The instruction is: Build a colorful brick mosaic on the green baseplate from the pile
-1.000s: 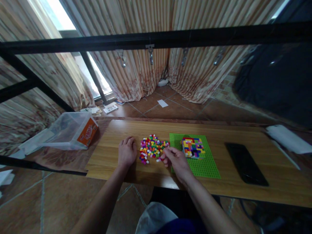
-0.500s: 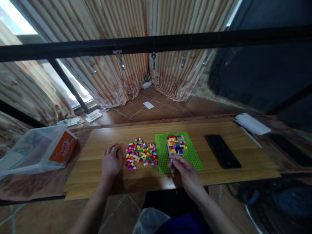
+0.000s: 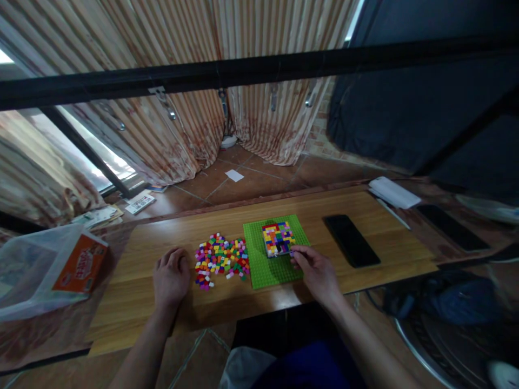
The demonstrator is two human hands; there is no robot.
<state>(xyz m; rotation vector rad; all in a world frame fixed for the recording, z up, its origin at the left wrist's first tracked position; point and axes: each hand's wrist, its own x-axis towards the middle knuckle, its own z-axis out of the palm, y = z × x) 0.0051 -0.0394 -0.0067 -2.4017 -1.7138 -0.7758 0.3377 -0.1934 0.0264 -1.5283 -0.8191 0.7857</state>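
Observation:
My left hand (image 3: 172,276) rests on the wooden table with its fingers loosely bent and nothing visible in them. Just to its right lies a loose pile of small colourful bricks (image 3: 222,256). Beyond the pile, a green baseplate (image 3: 267,274) carries a low, square multicoloured brick build (image 3: 279,237). My right hand (image 3: 317,270) is at the build's near right corner, thumb and index finger pinched on a tiny purple brick (image 3: 292,252). The fingers partly cover that brick, and I cannot tell whether it touches the build.
A black phone (image 3: 352,240) lies on the table right of the baseplate. White folded material (image 3: 394,192) is at the far right edge. A clear plastic bin (image 3: 44,270) with an orange label stands left of the table. A dark bar (image 3: 259,69) crosses beyond the table.
My right hand has shifted from the build's near side to its near right corner, still pinching the purple brick. The view has turned rightward. My left hand stays beside the pile.

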